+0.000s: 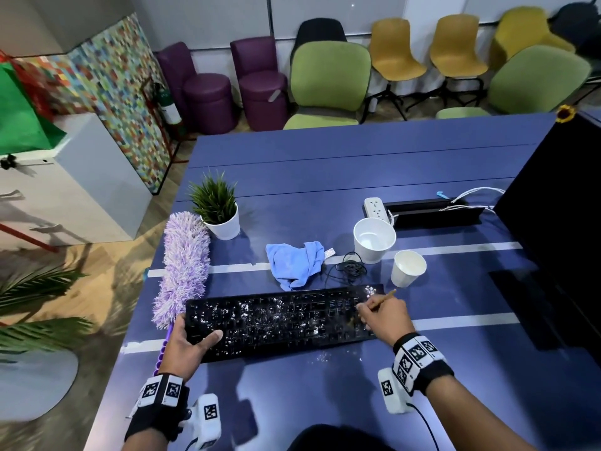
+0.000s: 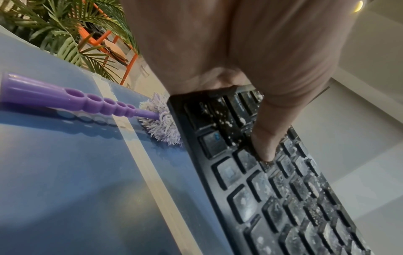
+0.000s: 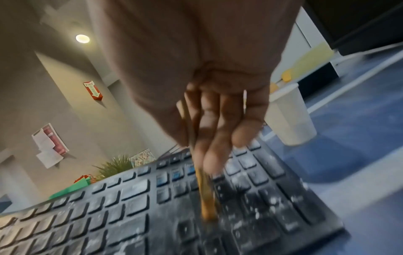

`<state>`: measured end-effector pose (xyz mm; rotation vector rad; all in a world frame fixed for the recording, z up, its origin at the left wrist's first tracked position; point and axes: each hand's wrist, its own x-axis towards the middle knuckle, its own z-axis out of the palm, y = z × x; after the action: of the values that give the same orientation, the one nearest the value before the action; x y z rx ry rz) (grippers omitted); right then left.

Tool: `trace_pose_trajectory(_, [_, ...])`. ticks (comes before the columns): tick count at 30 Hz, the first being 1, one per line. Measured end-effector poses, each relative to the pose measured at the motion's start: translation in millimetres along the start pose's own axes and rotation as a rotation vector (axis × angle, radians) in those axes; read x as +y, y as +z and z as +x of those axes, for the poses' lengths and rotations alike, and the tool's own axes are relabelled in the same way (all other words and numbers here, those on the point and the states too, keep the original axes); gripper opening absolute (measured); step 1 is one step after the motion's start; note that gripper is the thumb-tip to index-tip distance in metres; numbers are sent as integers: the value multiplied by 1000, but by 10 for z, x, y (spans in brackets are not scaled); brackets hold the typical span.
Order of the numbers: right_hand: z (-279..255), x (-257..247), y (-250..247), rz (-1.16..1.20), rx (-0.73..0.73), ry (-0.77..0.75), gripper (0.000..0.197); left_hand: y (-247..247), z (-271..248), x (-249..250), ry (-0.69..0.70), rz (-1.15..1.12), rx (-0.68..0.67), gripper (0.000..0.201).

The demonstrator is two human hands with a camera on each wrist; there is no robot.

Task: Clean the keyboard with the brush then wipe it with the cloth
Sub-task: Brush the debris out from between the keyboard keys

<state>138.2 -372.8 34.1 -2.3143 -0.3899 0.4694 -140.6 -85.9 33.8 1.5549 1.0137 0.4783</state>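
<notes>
A black keyboard (image 1: 279,320) strewn with white crumbs lies across the blue table (image 1: 325,177). My left hand (image 1: 195,336) grips its left end, the thumb (image 2: 266,138) pressing on the keys (image 2: 283,198). My right hand (image 1: 370,310) pinches a small wooden-handled brush (image 1: 387,296) over the keyboard's right part. In the right wrist view the brush (image 3: 207,198) points down onto the dusty keys (image 3: 130,215), its tip blurred. A crumpled blue cloth (image 1: 294,262) lies just behind the keyboard, untouched.
A purple fluffy duster (image 1: 185,262) lies along the table's left edge, its handle (image 2: 65,98) beside my left hand. Behind the keyboard are a potted plant (image 1: 221,213), a coiled black cable (image 1: 349,268), two white cups (image 1: 374,239) (image 1: 408,268) and a power strip (image 1: 377,206).
</notes>
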Motion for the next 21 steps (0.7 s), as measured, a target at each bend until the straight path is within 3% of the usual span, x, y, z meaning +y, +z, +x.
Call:
trace_pose_trajectory(4, [-81,-110,-52,140,231,-116,18,-4,2,-7,0,-1,-1,47])
trace_pose_trajectory(8, [-103,-136,-76,10,131,-104,29,-5,8,-24,-5,-1,-2,49])
trace_pose_trajectory(12, [-7,-101,-109,136,270,-49,21,-46,23,-76,-31,2,-9,56])
trace_pose_trajectory(16, [0,-104,-66,120,136,-42,24,-21,13,-54,-31,9,1,54])
trace_pose_trajectory(19, [10,-129,-92,146,225,-59,21,-29,17,-66,-31,16,0,54])
trace_pose_trajectory(21, [3,-126,-86,136,172,-63,19,-37,28,-79,-28,15,5,54])
